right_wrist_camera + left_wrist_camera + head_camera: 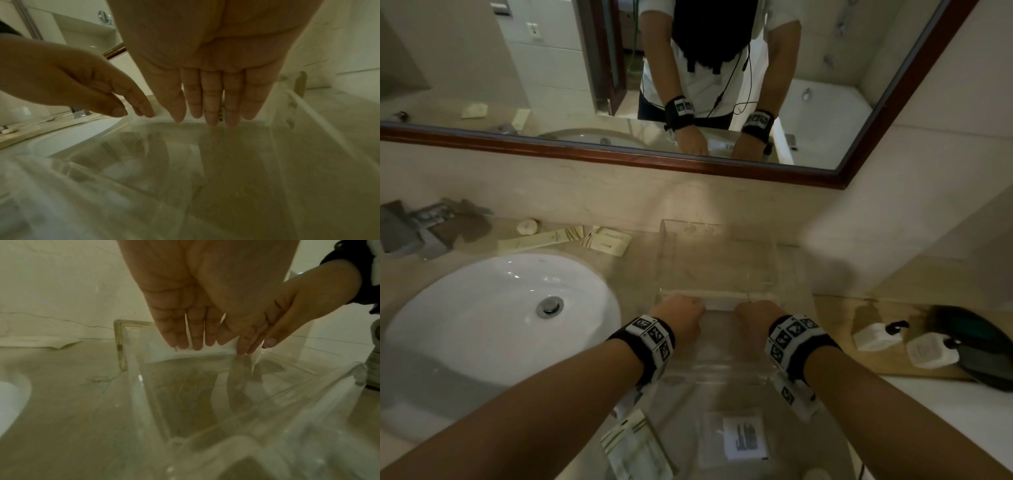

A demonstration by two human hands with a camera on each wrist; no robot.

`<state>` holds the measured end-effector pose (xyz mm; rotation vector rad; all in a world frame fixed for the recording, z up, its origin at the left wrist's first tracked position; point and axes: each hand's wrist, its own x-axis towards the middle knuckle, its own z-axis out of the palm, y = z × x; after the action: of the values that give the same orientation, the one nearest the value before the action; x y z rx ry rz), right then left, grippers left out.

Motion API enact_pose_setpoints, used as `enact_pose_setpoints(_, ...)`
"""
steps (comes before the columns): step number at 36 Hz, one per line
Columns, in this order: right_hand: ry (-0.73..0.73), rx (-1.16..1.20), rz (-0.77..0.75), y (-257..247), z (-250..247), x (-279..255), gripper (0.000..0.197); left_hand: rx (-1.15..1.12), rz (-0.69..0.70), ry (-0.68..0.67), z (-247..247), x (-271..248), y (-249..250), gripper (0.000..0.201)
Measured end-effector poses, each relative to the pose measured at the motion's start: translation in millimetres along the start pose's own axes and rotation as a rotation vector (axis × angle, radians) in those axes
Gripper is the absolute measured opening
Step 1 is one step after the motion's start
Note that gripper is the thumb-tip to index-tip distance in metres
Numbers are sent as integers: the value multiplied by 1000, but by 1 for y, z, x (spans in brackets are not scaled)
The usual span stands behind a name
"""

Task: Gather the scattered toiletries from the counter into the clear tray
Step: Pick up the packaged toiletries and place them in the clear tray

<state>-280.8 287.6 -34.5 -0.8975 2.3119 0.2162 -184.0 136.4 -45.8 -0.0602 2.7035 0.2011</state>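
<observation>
Head view, left hand (681, 315) and right hand (755, 317) inside clear tray (774, 260) on counter (640, 260), white packet (722, 301) between them, three pale packets by sink (503, 308); left wrist view, straight fingers (195, 337) touching one white packet (185, 356); right wrist view, fingers (211, 104) extended, flat against packet (162, 116).

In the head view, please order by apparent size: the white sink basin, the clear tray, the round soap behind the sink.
1. White oval sink basin
2. Clear plastic tray, close behind the basin
3. Small round cream soap, by far the smallest
</observation>
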Motion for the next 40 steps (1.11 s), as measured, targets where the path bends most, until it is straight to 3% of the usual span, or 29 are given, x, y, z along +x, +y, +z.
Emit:
enact_pose_setpoints(5, -29, 14, 8, 0, 3, 5, 48, -67, 20, -33, 11, -3, -3, 45)
enact_pose_setpoints(9, -57, -7, 24, -3, -2, -3, 40, -65, -13, -58, 15, -5, -6, 54)
enact_pose_setpoints(16, -67, 73, 77, 0, -11, -6, 63, -164, -104, -37, 13, -5, -16, 69)
enact_pose_setpoints(20, -72, 76, 88, -5, -10, -7, 64, -164, -127, -56, 11, -6, -11, 76)
enact_pose_setpoints(32, -117, 72, 48, -19, -13, -21, 51, -177, -106, -74, -3, -23, -9, 51)
enact_pose_setpoints(40, -69, 14, -32, -72, -42, -23, 43, -274, -179, -19, -26, -52, -38, 46)
